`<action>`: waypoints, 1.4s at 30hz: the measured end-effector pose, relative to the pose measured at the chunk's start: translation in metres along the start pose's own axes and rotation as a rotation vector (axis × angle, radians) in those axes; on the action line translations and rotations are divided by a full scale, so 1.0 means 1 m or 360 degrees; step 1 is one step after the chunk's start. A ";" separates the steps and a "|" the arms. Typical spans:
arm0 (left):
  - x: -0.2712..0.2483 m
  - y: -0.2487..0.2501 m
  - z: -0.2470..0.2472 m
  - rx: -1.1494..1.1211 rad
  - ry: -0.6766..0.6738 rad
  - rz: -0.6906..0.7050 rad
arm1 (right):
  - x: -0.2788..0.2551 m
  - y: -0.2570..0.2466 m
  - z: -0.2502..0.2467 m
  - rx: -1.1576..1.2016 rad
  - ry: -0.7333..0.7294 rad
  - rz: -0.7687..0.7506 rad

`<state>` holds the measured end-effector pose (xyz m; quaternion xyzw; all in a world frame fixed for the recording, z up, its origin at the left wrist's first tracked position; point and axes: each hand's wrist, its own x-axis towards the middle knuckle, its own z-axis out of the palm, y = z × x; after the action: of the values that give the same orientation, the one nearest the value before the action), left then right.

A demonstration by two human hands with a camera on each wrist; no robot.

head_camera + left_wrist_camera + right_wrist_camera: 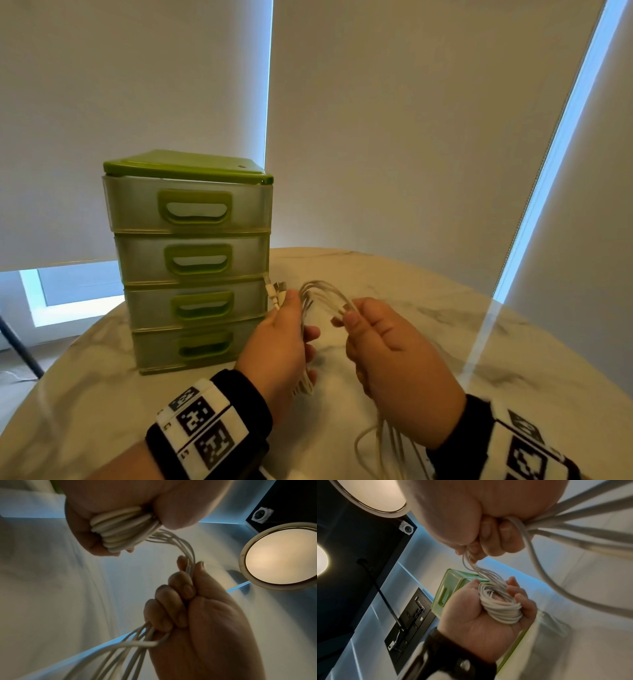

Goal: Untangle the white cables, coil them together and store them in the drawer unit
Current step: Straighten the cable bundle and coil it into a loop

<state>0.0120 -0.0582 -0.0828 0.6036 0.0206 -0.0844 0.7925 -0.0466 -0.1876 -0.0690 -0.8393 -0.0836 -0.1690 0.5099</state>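
The white cables (325,295) arch between my two hands above the marble table (462,329). My left hand (282,346) grips a coil of several loops (500,606), (120,530). Their connector ends (275,292) stick up past the thumb. My right hand (380,346) holds the loose strands in its fist and pinches them between thumb and forefinger (186,588). The remaining lengths (387,445) trail down below that wrist. The green drawer unit (191,260) stands just left of my left hand, with all its drawers closed.
The round table's rim (548,329) curves close behind and to the right. Roller blinds (411,120) cover the windows beyond it. A dark stand leg (19,346) slants on the floor at far left. Bare marble lies right of my hands.
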 end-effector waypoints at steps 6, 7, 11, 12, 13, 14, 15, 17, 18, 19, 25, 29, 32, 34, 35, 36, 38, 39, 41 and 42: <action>-0.001 0.000 -0.004 -0.0404 -0.0221 -0.0209 | -0.009 -0.010 0.003 -0.0468 -0.0451 -0.0225; 0.000 0.001 -0.004 -0.0451 -0.0247 -0.0261 | -0.008 -0.011 0.002 -0.0515 -0.0504 -0.0251; 0.001 0.005 -0.008 -0.0585 -0.0365 -0.0431 | -0.005 -0.014 -0.003 -0.0779 -0.0680 -0.0302; 0.000 0.007 -0.008 -0.0608 -0.0406 -0.0446 | -0.006 -0.015 -0.004 -0.0824 -0.0706 -0.0312; -0.001 0.008 -0.009 -0.0611 -0.0445 -0.0448 | -0.006 -0.016 -0.004 -0.0860 -0.0726 -0.0324; -0.003 0.008 -0.009 -0.0598 -0.0477 -0.0441 | -0.007 -0.018 -0.005 -0.0898 -0.0741 -0.0336; -0.004 0.008 -0.008 -0.0574 -0.0493 -0.0427 | -0.008 -0.019 -0.005 -0.0932 -0.0751 -0.0345; -0.004 0.007 -0.008 -0.0538 -0.0499 -0.0376 | -0.010 -0.021 -0.006 -0.0974 -0.0745 -0.0348; -0.004 0.007 -0.008 -0.0535 -0.0509 -0.0337 | -0.011 -0.022 -0.006 -0.0977 -0.0733 -0.0354; -0.002 0.008 -0.009 -0.0525 -0.0526 -0.0295 | -0.012 -0.023 -0.007 -0.0970 -0.0724 -0.0361; -0.002 0.003 -0.009 -0.0383 -0.0662 -0.0136 | -0.019 -0.022 -0.007 -0.1086 -0.0675 -0.0268; -0.003 0.001 -0.007 -0.0256 -0.0529 0.0027 | -0.020 -0.023 -0.005 -0.0944 -0.0728 -0.0232; -0.005 0.003 -0.007 -0.0179 -0.0426 0.0184 | -0.019 -0.025 -0.016 -0.0607 -0.0802 -0.0118; -0.006 0.006 -0.007 -0.0178 -0.0435 0.0202 | -0.017 -0.026 -0.025 -0.0276 -0.0534 0.0048; -0.006 0.007 -0.007 -0.0189 -0.0439 0.0217 | -0.015 -0.024 -0.029 -0.0137 -0.0367 0.0106; -0.006 0.008 -0.007 -0.0196 -0.0427 0.0244 | -0.013 -0.023 -0.033 -0.0055 -0.0224 0.0135; -0.007 0.008 -0.006 -0.0186 -0.0365 0.0331 | -0.014 -0.024 -0.034 -0.0036 -0.0224 0.0175; -0.008 0.007 -0.005 -0.0179 -0.0324 0.0379 | -0.017 -0.028 -0.030 -0.0033 -0.0374 0.0224; -0.011 0.005 -0.004 -0.0160 -0.0265 0.0453 | -0.024 -0.033 -0.017 -0.0286 -0.0677 0.0221; -0.012 0.005 -0.004 -0.0163 -0.0255 0.0488 | -0.027 -0.035 -0.012 -0.0490 -0.0722 0.0167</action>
<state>0.0012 -0.0519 -0.0773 0.5498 -0.1305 -0.0093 0.8250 -0.0844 -0.1809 -0.0451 -0.9265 -0.1253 0.0393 0.3527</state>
